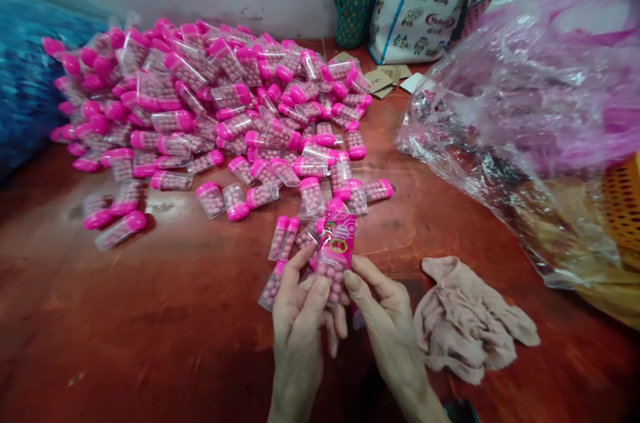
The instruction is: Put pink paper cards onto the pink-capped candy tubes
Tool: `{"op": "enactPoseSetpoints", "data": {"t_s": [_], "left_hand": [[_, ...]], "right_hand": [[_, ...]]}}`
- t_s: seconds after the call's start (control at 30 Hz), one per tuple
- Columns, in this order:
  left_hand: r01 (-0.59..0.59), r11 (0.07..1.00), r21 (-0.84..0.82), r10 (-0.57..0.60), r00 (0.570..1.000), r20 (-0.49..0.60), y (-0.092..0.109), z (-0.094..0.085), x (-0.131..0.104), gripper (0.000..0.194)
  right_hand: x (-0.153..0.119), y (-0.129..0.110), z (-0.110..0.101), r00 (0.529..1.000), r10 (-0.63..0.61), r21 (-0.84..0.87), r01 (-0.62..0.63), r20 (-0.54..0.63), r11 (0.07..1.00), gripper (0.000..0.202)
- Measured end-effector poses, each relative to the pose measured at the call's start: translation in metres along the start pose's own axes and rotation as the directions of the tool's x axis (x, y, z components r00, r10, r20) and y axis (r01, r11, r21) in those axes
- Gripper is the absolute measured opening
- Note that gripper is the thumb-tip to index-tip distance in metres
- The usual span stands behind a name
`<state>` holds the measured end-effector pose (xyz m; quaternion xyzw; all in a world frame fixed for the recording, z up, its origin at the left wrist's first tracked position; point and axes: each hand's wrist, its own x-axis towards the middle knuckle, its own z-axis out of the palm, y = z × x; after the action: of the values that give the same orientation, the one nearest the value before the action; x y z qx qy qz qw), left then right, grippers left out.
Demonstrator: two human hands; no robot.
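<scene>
At the lower centre of the frame, a left hand [300, 320] and a right hand [383, 306], close together, both grip 1 labelled container [336, 246], clear, filled with pink balls, its pink cap pointing up the frame. A heap of similar containers [200, 80] fills the upper left and centre, on a glossy reddish-brown surface [165, 330]. At lower right lies a crumpled beige cloth [465, 323]; above it, translucent plastic bags [505, 96].
</scene>
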<state>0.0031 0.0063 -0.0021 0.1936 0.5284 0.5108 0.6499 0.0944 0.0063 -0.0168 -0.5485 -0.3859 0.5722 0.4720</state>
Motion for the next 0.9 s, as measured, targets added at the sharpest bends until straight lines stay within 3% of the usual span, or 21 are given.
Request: {"op": "enactPoseSetpoints", "data": {"t_s": [0.13, 0.27, 0.37, 0.5, 0.73, 0.9], "left_hand": [[0.024, 0.999, -0.03, -0.025, 0.999, -0.024, 0.001, 0.0, 0.001, 0.05], [0.033, 0.999, -0.022, -0.034, 0.999, -0.042, 0.003, 0.002, 0.002, 0.05], [0.039, 0.999, -0.023, -0.04, 0.998, -0.046, 0.001, 0.002, 0.003, 0.049], [0.031, 0.999, -0.024, -0.032, 0.998, -0.059, -0.002, 0.002, 0.003, 0.049], [0.03, 0.996, 0.083, -0.026, 0.998, -0.058, 0.002, -0.002, 0.008, 0.041], [0.084, 0.991, 0.106, -0.081, 0.996, -0.031, 0.0, -0.006, 0.01, 0.038]], "right_hand": [[-0.001, -0.002, -0.006, 0.976, -0.216, -0.323, 0.207, 0.008, 0.923, 0.017], [-0.001, 0.003, -0.006, 0.889, -0.456, -0.587, 0.387, 0.034, 0.711, 0.026], [0.002, 0.005, -0.006, 0.834, -0.545, -0.693, 0.445, 0.09, 0.567, 0.026], [0.005, 0.007, -0.004, 0.806, -0.568, -0.75, 0.476, 0.165, 0.458, 0.02], [0.016, 0.01, -0.007, 0.788, -0.564, -0.755, 0.521, 0.246, 0.398, 0.02], [0.016, 0.008, -0.011, 0.858, -0.436, -0.758, 0.47, 0.271, 0.452, 0.02]]}}
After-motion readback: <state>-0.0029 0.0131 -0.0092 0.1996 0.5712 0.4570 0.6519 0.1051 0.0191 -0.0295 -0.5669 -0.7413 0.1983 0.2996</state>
